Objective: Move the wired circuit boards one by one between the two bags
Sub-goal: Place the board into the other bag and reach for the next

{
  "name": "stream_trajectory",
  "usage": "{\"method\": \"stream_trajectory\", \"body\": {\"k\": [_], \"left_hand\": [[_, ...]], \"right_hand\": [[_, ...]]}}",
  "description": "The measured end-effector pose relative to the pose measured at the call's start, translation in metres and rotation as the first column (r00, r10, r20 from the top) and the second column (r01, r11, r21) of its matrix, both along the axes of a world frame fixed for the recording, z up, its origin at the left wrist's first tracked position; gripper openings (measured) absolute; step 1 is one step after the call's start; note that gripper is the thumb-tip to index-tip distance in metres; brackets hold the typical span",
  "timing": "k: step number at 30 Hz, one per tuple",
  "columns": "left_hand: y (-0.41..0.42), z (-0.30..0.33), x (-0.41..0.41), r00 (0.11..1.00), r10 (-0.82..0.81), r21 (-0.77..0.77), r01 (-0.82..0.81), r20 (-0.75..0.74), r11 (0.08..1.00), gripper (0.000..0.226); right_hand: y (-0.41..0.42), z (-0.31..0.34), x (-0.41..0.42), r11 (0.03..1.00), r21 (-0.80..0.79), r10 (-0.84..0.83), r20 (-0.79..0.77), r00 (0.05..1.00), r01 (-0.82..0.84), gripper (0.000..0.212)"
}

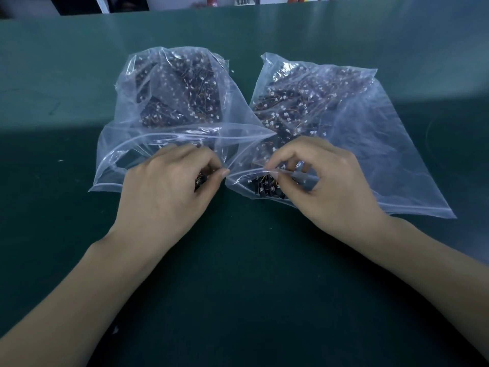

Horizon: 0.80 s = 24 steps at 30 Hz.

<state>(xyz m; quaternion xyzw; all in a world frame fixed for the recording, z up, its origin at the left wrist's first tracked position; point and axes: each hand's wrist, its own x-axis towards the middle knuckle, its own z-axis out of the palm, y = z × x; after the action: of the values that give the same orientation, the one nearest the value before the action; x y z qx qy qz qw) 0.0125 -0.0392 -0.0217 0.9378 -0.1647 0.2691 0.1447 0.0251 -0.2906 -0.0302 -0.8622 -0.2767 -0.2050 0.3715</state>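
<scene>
Two clear plastic bags lie side by side on the green table, both full of small dark circuit boards with orange wires and white connectors. My left hand (169,181) lies at the mouth of the left bag (127,154) and grips a dark wired circuit board (200,180) under its curled fingers. My right hand (315,178) is at the mouth of the right bag (383,154); its thumb and forefinger pinch the bag's rim above a small heap of boards (267,188). The two hands are close together between the bag openings.
The green table mat (251,274) stretches towards me and on both sides of the bags. Its far edge (238,9) runs along the top, with dark and white shapes behind it. Small white specks lie on the mat.
</scene>
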Motion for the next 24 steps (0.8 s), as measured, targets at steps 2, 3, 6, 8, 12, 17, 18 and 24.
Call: {"method": "stream_trajectory", "body": {"k": [2,3,6,8,12,17,18,24], "left_hand": [[0.0008,-0.0016,-0.0001,1.000,-0.003,-0.014,0.003,0.018,1.000,0.015],[0.0015,-0.0018,0.0006,1.000,-0.011,-0.028,0.011,0.017,1.000,0.016],[0.0049,-0.0023,0.0031,0.997,-0.081,-0.097,0.081,-0.004,0.992,0.016],[0.0063,-0.0026,0.0041,0.991,-0.135,-0.167,0.129,-0.025,0.977,0.016],[0.0062,-0.0018,0.0043,0.981,-0.192,-0.246,0.190,0.019,0.950,0.015],[0.0081,-0.0015,0.0054,0.964,-0.211,-0.228,0.245,0.164,0.942,0.015],[0.0081,-0.0017,0.0052,0.959,-0.212,-0.232,0.253,0.187,0.939,0.013],[-0.0008,0.0006,-0.0016,0.929,-0.268,-0.301,0.340,0.255,0.891,0.010]], "right_hand": [[-0.0002,0.0001,0.0002,1.000,0.003,0.005,-0.002,1.000,-0.005,0.020],[-0.0003,0.0004,0.0004,1.000,0.006,0.008,-0.004,1.000,-0.008,0.020],[-0.0002,0.0001,0.0002,1.000,0.001,0.020,-0.006,1.000,-0.020,0.021],[-0.0002,0.0000,0.0001,1.000,0.001,0.028,-0.013,1.000,-0.028,0.022],[0.0002,0.0003,0.0002,1.000,-0.011,0.028,-0.031,0.999,-0.028,0.022],[0.0022,0.0001,-0.0018,0.996,-0.074,0.040,-0.063,0.997,-0.045,0.025],[0.0026,0.0002,-0.0027,0.996,-0.083,0.039,-0.067,0.997,-0.045,0.027],[0.0034,-0.0001,-0.0034,0.998,-0.012,0.059,-0.075,0.995,-0.060,0.031]]}}
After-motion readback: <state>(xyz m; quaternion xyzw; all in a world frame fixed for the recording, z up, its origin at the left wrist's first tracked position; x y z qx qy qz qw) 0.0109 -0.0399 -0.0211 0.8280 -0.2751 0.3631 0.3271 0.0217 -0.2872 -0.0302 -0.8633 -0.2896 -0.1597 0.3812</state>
